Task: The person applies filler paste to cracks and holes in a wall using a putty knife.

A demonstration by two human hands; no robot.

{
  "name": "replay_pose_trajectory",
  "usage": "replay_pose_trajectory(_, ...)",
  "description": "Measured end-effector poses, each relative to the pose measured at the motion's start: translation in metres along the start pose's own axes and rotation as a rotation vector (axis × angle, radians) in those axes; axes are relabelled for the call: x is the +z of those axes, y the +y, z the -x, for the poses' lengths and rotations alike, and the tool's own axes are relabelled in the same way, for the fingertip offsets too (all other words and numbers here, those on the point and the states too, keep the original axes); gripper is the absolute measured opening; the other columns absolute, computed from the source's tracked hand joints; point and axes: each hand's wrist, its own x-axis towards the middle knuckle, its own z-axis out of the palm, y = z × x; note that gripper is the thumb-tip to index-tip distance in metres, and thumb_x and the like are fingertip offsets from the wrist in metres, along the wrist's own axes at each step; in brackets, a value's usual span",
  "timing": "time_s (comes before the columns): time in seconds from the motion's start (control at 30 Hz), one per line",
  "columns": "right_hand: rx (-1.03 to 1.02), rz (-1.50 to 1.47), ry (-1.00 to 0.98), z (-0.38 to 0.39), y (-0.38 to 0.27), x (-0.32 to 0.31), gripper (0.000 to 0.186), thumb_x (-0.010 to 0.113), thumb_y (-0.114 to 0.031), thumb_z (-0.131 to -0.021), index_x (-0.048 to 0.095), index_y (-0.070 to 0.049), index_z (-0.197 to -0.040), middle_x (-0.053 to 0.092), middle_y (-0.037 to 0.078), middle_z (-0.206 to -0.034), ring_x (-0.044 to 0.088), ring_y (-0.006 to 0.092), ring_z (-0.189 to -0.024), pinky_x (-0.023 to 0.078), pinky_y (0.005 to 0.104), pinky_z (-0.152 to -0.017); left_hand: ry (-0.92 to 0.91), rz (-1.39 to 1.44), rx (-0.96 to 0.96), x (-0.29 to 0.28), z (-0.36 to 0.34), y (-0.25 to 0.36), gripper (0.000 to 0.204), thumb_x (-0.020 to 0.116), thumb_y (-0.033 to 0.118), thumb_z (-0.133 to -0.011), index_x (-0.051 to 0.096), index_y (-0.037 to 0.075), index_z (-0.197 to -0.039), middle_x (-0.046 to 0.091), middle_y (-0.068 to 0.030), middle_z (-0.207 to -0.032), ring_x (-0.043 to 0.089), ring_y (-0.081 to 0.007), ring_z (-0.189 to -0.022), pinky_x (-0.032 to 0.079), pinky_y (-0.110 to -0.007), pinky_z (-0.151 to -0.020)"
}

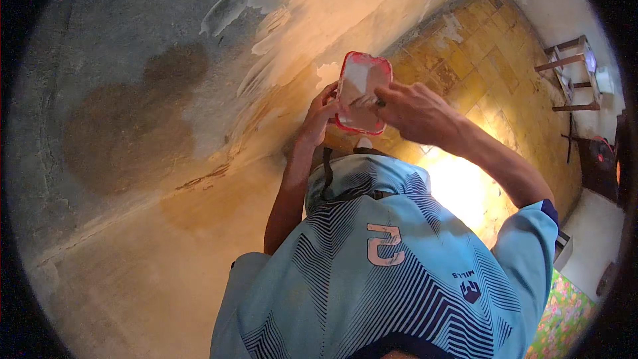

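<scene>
A red-rimmed rectangular tub with pale pinkish-grey paste in it is held up in front of my body. My left hand grips its left side, fingers wrapped at the edge. My right hand is closed round the dark handle of a flat-bladed tool, apparently a putty knife. The blade reaches into the tub and touches the paste; its exact shape is hard to make out. Beside my left hand, the wall bears streaky smears of whitish paste over bare grey and beige plaster.
Dark damp-looking patches mark the wall at left. The floor has worn yellow tiles, with a bright light patch near my right side. A wooden frame-like stand and a dark chair-like item are at far right. A flowered cloth lies lower right.
</scene>
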Motion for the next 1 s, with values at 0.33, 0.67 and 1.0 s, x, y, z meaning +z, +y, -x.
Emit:
replay_pose_trajectory(0.33, 0.058, -0.231, -0.255, -0.005, 0.004, -0.055, 0.057, 0.059, 0.005, -0.067, 0.071, -0.017, -0.118, 0.067, 0.011, -0.088, 0.065, 0.0257, -0.08, 0.054, 0.0357, -0.069, 0.045, 0.011, 0.01, 0.012, 0.002, 0.0, 0.076, 0.07, 0.021, -0.072, 0.045, 0.003, -0.142, 0.054, -0.0065, -0.122, 0.056, -0.0181, -0.11, 0.049, -0.031, -0.091)
replay_pose_trajectory(0.67, -0.001, -0.428, -0.317, -0.047, 0.06, -0.023, 0.021, 0.066, -0.009, -0.07, 0.072, -0.005, -0.089, 0.067, 0.018, -0.079, 0.066, 0.0337, -0.074, 0.051, 0.041, -0.068, -0.058, 0.067, 0.103, 0.017, 0.0, 0.002, 0.082, 0.072, 0.015, -0.068, 0.043, 0.005, -0.144, 0.053, -0.0082, -0.12, 0.055, -0.0185, -0.109, 0.048, -0.031, -0.093)
replay_pose_trajectory(1.0, 0.119, -0.274, -0.225, -0.048, 0.082, -0.026, 0.013, 0.066, -0.011, -0.076, 0.072, -0.004, -0.085, 0.064, 0.018, -0.077, 0.063, 0.0348, -0.079, 0.051, 0.0458, -0.076, -0.034, 0.043, -0.005, 0.011, 0.002, -0.017, 0.081, 0.069, 0.014, -0.069, 0.041, 0.002, -0.143, 0.055, -0.009, -0.124, 0.057, -0.0191, -0.109, 0.048, -0.033, -0.094)
